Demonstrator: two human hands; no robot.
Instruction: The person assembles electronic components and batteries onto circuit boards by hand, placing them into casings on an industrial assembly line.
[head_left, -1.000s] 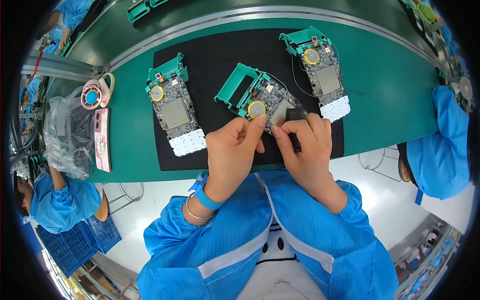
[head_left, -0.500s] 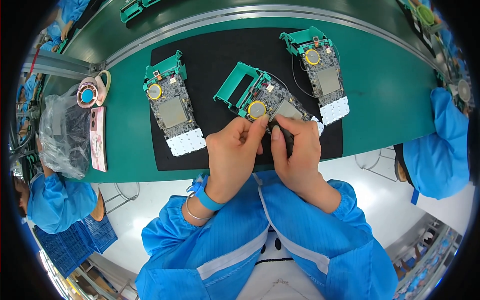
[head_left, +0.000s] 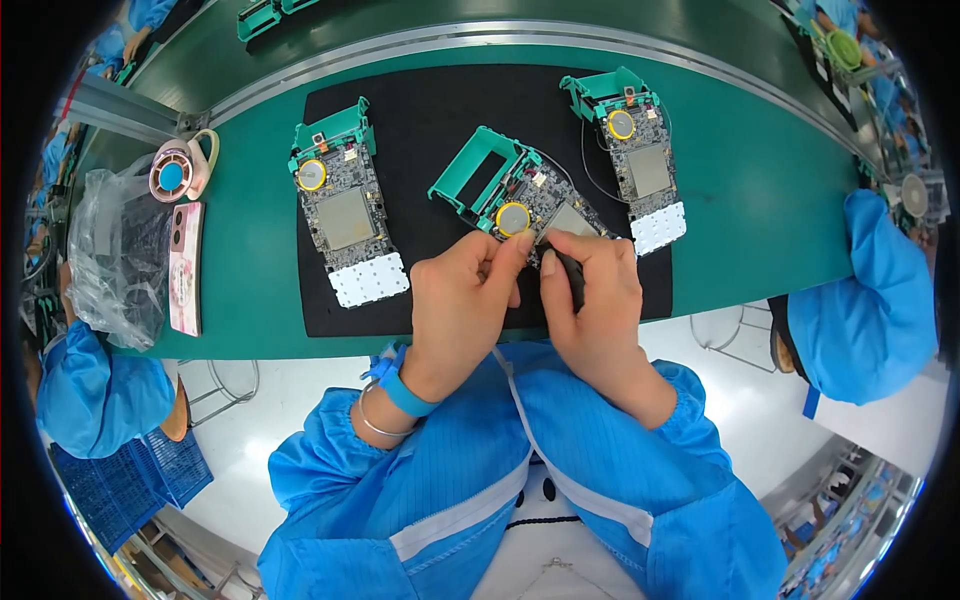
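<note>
A circuit board (head_left: 548,198) with a teal plastic frame (head_left: 482,175) at its far end lies tilted in front of me. On it sit a yellow-rimmed coin cell (head_left: 513,219) and a silver shield plate (head_left: 570,222). My left hand (head_left: 458,295) is closed, thumb and fingertips pinching the board's near edge beside the coin cell. Closed around a black-handled tool (head_left: 573,278), my right hand (head_left: 605,300) rests at the same edge, near the shield plate. The tool's tip is hidden by my fingers.
Similar boards lie left (head_left: 350,220) and right (head_left: 648,165) on a black mat (head_left: 420,110). Further left are a phone (head_left: 186,270), a tape roll on a dispenser (head_left: 172,176) and a clear plastic bag (head_left: 115,260). Blue-sleeved people (head_left: 870,300) sit on both sides.
The whole view has shifted slightly. Both hands keep nearly the same grip and place at the middle board, the tool still in my right hand.
</note>
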